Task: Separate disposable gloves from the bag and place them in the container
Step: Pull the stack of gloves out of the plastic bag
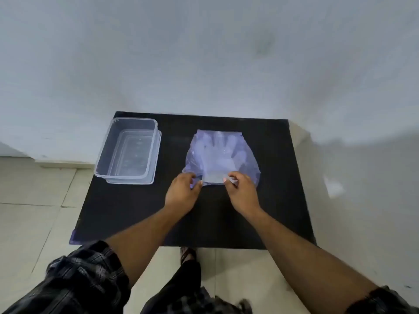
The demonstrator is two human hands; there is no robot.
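A translucent bluish plastic bag [244,159] lies flat at the middle of the black table [136,211]. Clear disposable gloves [215,152] show through it, fingers pointing away from me. My left hand [182,192] pinches the bag's near edge on the left side. My right hand [241,190] pinches the same near edge on the right side. A clear rectangular plastic container [102,168] stands empty at the table's far left, apart from both hands.
A pale wall [204,53] rises right behind the table. Light floor tiles [29,200] lie to the left and below. My dark checked sleeves and a foot show at the bottom edge.
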